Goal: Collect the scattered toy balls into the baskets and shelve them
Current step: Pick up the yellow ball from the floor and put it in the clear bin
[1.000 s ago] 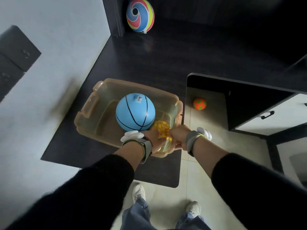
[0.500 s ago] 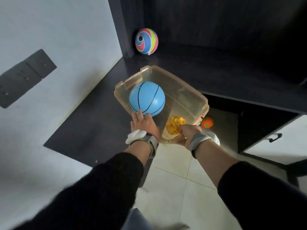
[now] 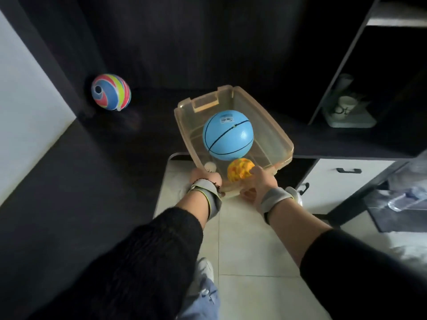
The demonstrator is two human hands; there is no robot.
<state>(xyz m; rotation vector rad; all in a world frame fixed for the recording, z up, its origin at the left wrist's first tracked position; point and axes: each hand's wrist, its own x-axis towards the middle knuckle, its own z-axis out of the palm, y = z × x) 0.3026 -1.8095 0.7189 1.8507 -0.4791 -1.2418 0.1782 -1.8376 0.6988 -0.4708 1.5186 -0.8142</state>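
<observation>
A clear amber plastic basket (image 3: 273, 128) rests partly on the dark shelf top, its near end over the edge. Inside lie a light blue ball (image 3: 227, 135) with black lines and, nearer me, a small orange-yellow ball (image 3: 240, 172). My left hand (image 3: 204, 177) grips the basket's near left corner. My right hand (image 3: 261, 181) holds the near rim on the right, thumb beside the orange ball. A swirl-patterned multicolour ball (image 3: 111, 92) sits on the dark surface at the back left.
The dark shelf surface (image 3: 92, 158) runs left and behind the basket. On the right is an open dark shelving unit (image 3: 342, 65) with cups on a tray (image 3: 346, 112). A white drawer (image 3: 346, 179) with black handles is below. Pale floor tiles and my shoes show underneath.
The basket has swung right and further onto the shelf. My left hand moved from the blue ball to the basket's corner. The small orange-green floor ball is out of view.
</observation>
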